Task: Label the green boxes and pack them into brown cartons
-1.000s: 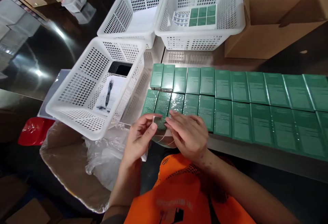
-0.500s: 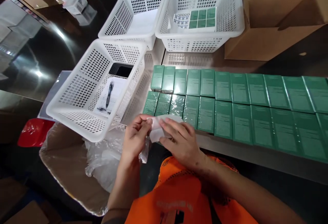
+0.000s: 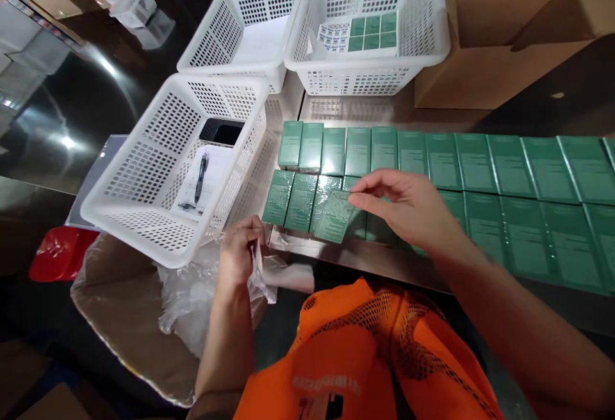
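While the right hand (image 3: 408,209) pinches one flat green cardboard box wrapped in clear film (image 3: 335,216) by its far corner, that box sits tilted across the near row of identical green boxes (image 3: 480,196) on the steel surface (image 3: 365,257), its lower edge close to the surface's front rim. The left hand (image 3: 239,257) is closed around a crumpled strip of clear plastic film (image 3: 262,276), held just off the same rim, above the brown carton lined with a plastic bag (image 3: 139,317) that stands below and left of the rows.

The fingertip hold looks light, so the tilted box could slip and slide off the front rim, or knock its neighbours in the near row out of line. The film strip is limp and clingy; it may stick to the fingers or catch on the rim instead of landing in the lined carton. The white perforated plastic basket holding a pen and paper (image 3: 177,164), left of the rows, overhangs that carton and narrows the opening.
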The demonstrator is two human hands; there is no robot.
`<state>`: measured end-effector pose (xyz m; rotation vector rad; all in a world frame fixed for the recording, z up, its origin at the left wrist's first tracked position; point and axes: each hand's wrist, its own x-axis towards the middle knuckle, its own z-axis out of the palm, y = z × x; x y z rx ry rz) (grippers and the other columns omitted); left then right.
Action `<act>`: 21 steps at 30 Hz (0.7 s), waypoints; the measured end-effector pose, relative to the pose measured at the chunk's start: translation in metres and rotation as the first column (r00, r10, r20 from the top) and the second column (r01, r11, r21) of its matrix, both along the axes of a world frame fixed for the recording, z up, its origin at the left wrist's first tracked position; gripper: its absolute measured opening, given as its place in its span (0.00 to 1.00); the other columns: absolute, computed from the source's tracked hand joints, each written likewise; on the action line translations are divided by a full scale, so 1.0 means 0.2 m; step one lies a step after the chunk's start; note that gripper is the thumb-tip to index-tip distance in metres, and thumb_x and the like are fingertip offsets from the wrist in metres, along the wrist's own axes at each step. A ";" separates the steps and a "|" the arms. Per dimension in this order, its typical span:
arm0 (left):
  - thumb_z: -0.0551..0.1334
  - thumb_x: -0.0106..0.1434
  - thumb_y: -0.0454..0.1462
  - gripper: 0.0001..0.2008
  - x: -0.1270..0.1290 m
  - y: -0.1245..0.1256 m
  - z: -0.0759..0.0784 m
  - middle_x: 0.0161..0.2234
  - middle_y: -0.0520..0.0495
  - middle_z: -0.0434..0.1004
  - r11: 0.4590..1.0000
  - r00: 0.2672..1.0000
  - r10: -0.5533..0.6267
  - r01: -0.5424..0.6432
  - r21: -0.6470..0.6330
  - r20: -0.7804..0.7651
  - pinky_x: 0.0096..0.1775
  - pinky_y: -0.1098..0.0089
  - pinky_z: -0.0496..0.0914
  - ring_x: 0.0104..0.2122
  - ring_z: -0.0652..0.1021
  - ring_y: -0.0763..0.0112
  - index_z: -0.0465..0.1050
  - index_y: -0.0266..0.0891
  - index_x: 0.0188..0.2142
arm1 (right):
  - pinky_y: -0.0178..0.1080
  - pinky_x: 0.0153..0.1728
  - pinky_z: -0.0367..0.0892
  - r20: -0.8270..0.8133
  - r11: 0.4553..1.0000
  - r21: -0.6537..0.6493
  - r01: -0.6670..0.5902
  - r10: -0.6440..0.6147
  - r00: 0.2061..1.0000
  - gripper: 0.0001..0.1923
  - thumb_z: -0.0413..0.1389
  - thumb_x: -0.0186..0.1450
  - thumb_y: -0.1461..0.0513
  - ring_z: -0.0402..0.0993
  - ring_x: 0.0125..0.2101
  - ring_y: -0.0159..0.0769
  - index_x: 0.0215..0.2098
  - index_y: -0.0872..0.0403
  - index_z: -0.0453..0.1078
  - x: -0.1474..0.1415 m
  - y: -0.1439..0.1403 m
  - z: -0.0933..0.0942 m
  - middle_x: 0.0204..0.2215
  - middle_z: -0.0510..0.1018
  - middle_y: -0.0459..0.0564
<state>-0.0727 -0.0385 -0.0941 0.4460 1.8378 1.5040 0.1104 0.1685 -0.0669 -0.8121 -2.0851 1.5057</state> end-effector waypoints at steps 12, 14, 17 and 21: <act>0.59 0.66 0.46 0.15 0.16 0.16 -0.05 0.20 0.53 0.73 0.872 0.798 -0.451 0.300 -0.386 -0.398 0.30 0.71 0.61 0.22 0.71 0.71 0.72 0.41 0.27 | 0.38 0.31 0.67 0.095 0.989 -0.129 -0.066 0.078 0.992 0.10 0.66 0.59 0.54 0.75 0.29 0.35 0.31 0.53 0.79 -0.15 0.05 -0.17 0.27 0.80 0.47; 0.58 0.65 0.46 0.15 0.15 0.18 -0.06 0.19 0.54 0.71 0.853 0.785 -0.473 0.295 -0.431 -0.399 0.29 0.71 0.60 0.21 0.69 0.72 0.71 0.41 0.25 | 0.38 0.32 0.66 0.163 1.000 0.012 -0.016 0.014 0.987 0.07 0.66 0.60 0.57 0.75 0.29 0.35 0.30 0.52 0.79 -0.16 0.04 -0.19 0.27 0.80 0.47; 0.58 0.64 0.45 0.15 0.16 0.21 -0.07 0.18 0.54 0.68 0.823 0.774 -0.504 0.294 -0.487 -0.384 0.28 0.70 0.58 0.21 0.68 0.71 0.69 0.41 0.23 | 0.39 0.32 0.65 0.222 0.977 0.213 0.009 -0.057 0.973 0.05 0.67 0.60 0.59 0.72 0.29 0.34 0.28 0.51 0.79 -0.17 0.03 -0.24 0.29 0.78 0.47; 0.58 0.62 0.44 0.16 0.16 0.23 -0.07 0.18 0.54 0.67 0.799 0.772 -0.525 0.303 -0.520 -0.357 0.29 0.70 0.57 0.21 0.67 0.71 0.67 0.41 0.21 | 0.39 0.29 0.62 0.265 0.950 0.312 -0.005 -0.082 0.961 0.06 0.66 0.62 0.59 0.71 0.28 0.33 0.27 0.51 0.79 -0.19 0.02 -0.29 0.29 0.76 0.46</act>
